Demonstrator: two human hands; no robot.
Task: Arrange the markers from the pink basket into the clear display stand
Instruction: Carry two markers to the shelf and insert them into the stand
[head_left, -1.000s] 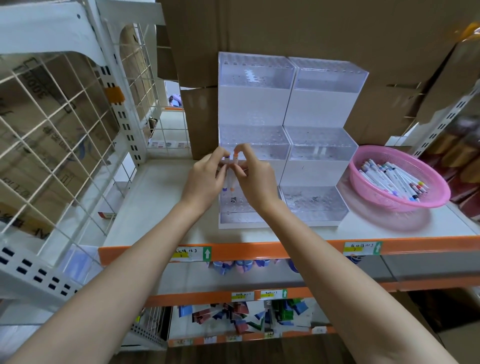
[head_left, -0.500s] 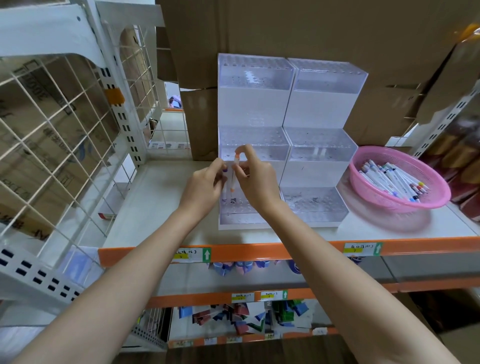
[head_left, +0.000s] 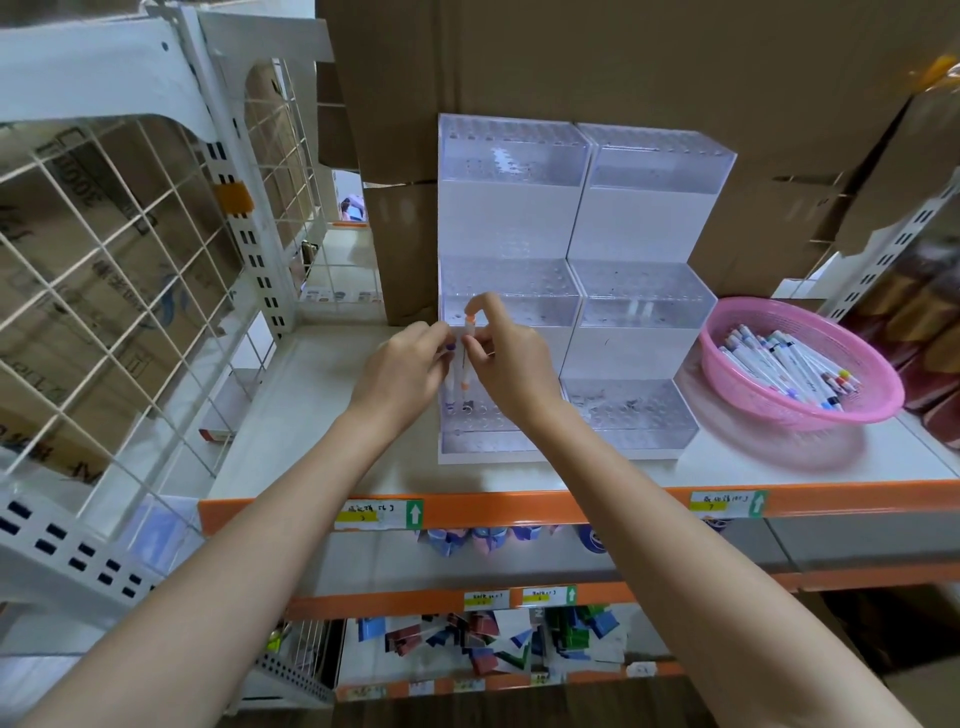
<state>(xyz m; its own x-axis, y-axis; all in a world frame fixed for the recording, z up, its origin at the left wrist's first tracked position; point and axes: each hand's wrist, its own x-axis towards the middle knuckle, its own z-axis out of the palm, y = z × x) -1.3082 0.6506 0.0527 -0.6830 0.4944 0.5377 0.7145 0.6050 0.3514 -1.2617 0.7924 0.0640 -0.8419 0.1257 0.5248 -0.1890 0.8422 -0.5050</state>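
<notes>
A clear stepped display stand (head_left: 644, 312) with rows of holes stands on the shelf against cardboard boxes. Both hands meet in front of its left half. My right hand (head_left: 506, 361) pinches an upright white marker with orange caps (head_left: 467, 353) above the lowest tier. My left hand (head_left: 402, 369) holds a second white marker with a purple cap (head_left: 451, 371) right beside it, its lower end at the lowest tier's holes. The pink basket (head_left: 753, 395) sits at the right of the stand with several white markers (head_left: 784, 364) lying in it.
The white shelf (head_left: 322, 415) has an orange front edge (head_left: 597, 506) with labels. A white wire grid panel (head_left: 119, 270) rises on the left. Brown cardboard boxes (head_left: 597, 62) stand behind the stand. Lower shelves hold coloured packets (head_left: 483, 644).
Both hands have stayed at the stand's left half. The two markers went from being held high between the fingers to hanging lower over the lowest tier's holes.
</notes>
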